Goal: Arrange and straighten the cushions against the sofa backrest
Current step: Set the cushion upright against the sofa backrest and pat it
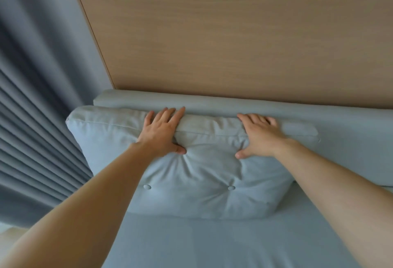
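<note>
A pale blue-grey cushion (204, 178) with two buttons on its front stands upright on the sofa seat (212, 244), leaning against the sofa backrest (212, 102). My left hand (163, 131) grips its top edge left of the middle, fingers over the top and thumb pressed into the front. My right hand (260, 134) holds the top edge further right in the same way. The fabric puckers between my thumbs. The cushion's right end reaches past my right hand along the backrest.
A wood-panelled wall (234, 33) rises directly behind the backrest. Pleated grey-blue curtains (36, 118) hang at the left, close to the sofa's left end. A strip of pale floor (8, 230) shows at lower left.
</note>
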{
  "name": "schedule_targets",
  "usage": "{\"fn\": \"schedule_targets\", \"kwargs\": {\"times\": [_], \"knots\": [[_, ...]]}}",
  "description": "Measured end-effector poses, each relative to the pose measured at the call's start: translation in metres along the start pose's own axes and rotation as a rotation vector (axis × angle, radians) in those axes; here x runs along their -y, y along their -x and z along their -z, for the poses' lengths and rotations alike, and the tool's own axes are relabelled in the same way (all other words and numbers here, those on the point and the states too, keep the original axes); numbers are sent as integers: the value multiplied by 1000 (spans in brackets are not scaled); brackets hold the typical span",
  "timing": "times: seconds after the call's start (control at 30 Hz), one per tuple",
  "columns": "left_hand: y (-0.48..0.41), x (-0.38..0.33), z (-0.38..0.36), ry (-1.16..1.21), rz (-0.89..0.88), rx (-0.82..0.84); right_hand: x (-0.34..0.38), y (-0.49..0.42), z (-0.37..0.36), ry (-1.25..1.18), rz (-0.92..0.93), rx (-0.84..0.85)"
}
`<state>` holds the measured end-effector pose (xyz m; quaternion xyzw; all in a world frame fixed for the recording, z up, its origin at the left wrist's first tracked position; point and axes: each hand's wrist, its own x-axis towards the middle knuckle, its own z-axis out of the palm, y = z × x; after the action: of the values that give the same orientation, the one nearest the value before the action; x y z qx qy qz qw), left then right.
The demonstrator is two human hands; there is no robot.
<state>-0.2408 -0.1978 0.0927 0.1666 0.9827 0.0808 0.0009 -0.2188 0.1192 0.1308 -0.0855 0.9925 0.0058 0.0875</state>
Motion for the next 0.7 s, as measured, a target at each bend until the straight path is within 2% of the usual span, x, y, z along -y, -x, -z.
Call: {"fn": "schedule_targets", "kwargs": {"times": [0.23, 0.4, 0.47, 0.57, 0.6, 0.7], "knots": [[-12, -1, 6, -15, 11, 100, -4, 6, 3, -34, 31, 2], [6, -31, 21, -38, 160, 128, 0, 48, -2, -74, -26, -143], [25, -62, 24, 13, 189, 71, -5, 87, -10, -143, -64, -237], [77, -137, 16, 144, 15, -96, -26, 172, -26, -255, -138, -420], [98, -170, 12, 192, -68, -113, -35, 207, -33, -270, -175, -431], [158, -286, -1, 275, -275, 10, -70, 323, -55, -333, -362, -286]]}}
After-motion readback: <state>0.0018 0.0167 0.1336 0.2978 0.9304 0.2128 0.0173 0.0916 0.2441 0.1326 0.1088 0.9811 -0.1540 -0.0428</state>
